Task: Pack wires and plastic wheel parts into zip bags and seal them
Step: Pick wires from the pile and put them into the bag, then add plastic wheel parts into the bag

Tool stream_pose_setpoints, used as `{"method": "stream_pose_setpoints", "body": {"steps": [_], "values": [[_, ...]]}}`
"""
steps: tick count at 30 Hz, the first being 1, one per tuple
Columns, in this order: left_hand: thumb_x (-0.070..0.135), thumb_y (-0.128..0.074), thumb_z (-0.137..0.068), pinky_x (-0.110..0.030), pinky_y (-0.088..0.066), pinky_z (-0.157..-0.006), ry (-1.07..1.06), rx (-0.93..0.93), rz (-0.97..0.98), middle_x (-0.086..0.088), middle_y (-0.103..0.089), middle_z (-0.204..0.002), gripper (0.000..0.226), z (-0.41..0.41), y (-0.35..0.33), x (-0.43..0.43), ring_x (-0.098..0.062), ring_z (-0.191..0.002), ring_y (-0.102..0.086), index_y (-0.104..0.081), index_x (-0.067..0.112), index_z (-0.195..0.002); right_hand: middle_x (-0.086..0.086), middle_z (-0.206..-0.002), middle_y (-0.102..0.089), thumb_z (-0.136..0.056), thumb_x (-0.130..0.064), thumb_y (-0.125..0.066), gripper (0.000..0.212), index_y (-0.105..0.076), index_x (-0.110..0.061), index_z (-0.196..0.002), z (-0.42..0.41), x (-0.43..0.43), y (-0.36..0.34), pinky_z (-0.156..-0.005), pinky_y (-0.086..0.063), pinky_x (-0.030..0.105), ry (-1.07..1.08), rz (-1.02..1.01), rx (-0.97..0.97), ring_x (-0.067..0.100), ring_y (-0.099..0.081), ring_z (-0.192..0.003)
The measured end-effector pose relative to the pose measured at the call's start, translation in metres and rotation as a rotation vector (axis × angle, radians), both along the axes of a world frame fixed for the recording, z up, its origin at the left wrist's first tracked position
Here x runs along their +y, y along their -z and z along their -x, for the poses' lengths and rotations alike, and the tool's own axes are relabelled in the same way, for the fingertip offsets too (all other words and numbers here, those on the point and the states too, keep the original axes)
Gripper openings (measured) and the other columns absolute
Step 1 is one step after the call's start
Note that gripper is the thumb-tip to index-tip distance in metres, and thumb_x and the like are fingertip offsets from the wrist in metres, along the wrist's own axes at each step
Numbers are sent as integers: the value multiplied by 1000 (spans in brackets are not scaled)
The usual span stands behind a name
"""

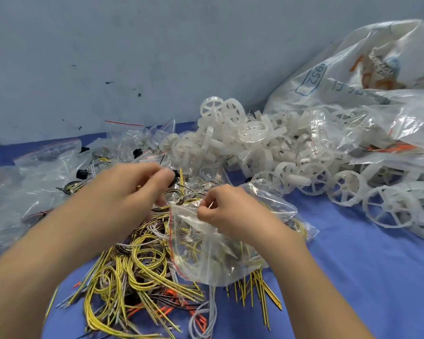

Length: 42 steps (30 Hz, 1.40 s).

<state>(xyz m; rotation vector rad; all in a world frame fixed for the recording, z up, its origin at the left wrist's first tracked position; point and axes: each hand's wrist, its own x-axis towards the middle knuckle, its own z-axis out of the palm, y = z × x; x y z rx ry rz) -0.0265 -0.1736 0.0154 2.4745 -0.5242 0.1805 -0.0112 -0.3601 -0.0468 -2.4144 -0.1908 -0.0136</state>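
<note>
At the centre of the frame the right hand [220, 211] pinched the top edge of a clear zip bag [213, 248], thumb and forefinger closed on the plastic near its red-lined mouth, most likely to keep that mouth lifted and reachable while the bag's body sagged over the wire pile [137, 265]. The left hand [132, 189] hovered just left of the opening with its fingers curled together; motion blur hid the fingertips, so I cannot tell whether that grip held a wire or nothing. Its spot beside the mouth suggested it was feeding something in or about to help with the seal. The bag looked crumpled and see-through, with yellow striped wires visible through it, some perhaps inside and some beneath; which was hard to separate. It did not look sealed. Loose yellow, grey, orange and dark wires lay tangled on the blue counter [353, 265] in the lower middle of the frame, within easy reach of both hands. White spoked plastic wheels [255, 135] were heaped to the upper right, spilling from a large printed sack [353, 69]. Other small clear bags [47, 167] lay along the left side.
</note>
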Motion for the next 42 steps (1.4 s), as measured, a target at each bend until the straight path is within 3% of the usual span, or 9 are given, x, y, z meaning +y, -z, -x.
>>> {"method": "stream_pose_setpoints", "body": {"steps": [3,7,12,17,22,29,34,38,42], "values": [[46,-42,-97,-26,-44,-57,-46,-40,-41,10,-69,-77,30,-47,12,-26,-3,-67,-63,-67,29,-100,13,-87,-72,-92,-28,-58,25,-67,-5,-93,-7,-2,6,-69,-56,39,-27,28,40,23,-64,-70],[31,-45,-99,-39,-53,-82,-140,42,-141,-5,-68,-106,33,-116,43,-62,-20,-92,-64,-61,10,-119,11,-88,-71,-93,-27,-56,24,-66,-6,-95,-12,0,13,-69,-53,37,-76,42,77,23,-65,-76],[35,-49,-97,-34,-43,-66,-270,122,-302,-12,-60,-88,32,-161,66,-85,-26,-77,-56,-57,7,-85,8,-87,-71,-93,-27,-57,19,-64,-10,-91,-18,2,18,-70,-52,35,-112,52,121,26,-67,-84],[28,-49,-97,-41,-45,-82,-417,107,-348,-20,-58,-120,30,-175,77,-98,-38,-105,-57,-60,4,-111,9,-96,-69,-94,-32,-57,20,-64,-13,-94,-22,1,20,-80,-52,37,-128,96,112,27,-64,-91],[24,-47,-96,-37,-41,-71,-431,119,-251,-22,-60,-112,27,-179,80,-96,-33,-87,-52,-58,1,-102,11,-104,-65,-94,-39,-57,28,-61,-12,-102,-19,4,19,-85,-53,43,-136,158,139,31,-62,-95],[33,-36,-101,-42,-51,-89,-377,148,174,-20,-65,-109,42,-150,58,-75,-36,-98,-61,-61,0,-107,10,-99,-65,-97,-37,-57,31,-61,-8,-107,-6,15,12,-71,-53,36,-194,159,169,26,-63,-84],[40,-50,-99,-29,-53,-52,-199,169,691,3,-65,-71,31,-70,41,-30,-13,-62,-63,-64,14,-92,11,-82,-70,-99,-31,-52,25,-62,-8,-102,1,14,6,-56,-51,31,-170,67,135,23,-65,-66],[27,-52,-96,-23,-50,-45,-48,398,1192,1,-61,-65,33,-18,39,2,-11,-52,-59,-76,19,-75,0,-68,-64,-101,-34,-51,21,-61,-16,-96,2,18,3,-47,-43,25,-121,-47,86,8,-57,-47],[29,-49,-87,-22,-48,-45,86,608,1236,0,-60,-69,32,1,46,24,-11,-55,-57,-74,19,-69,-5,-66,-59,-100,-38,-50,20,-61,-21,-100,5,21,3,-45,-40,24,-81,-97,39,2,-48,-38]]}}
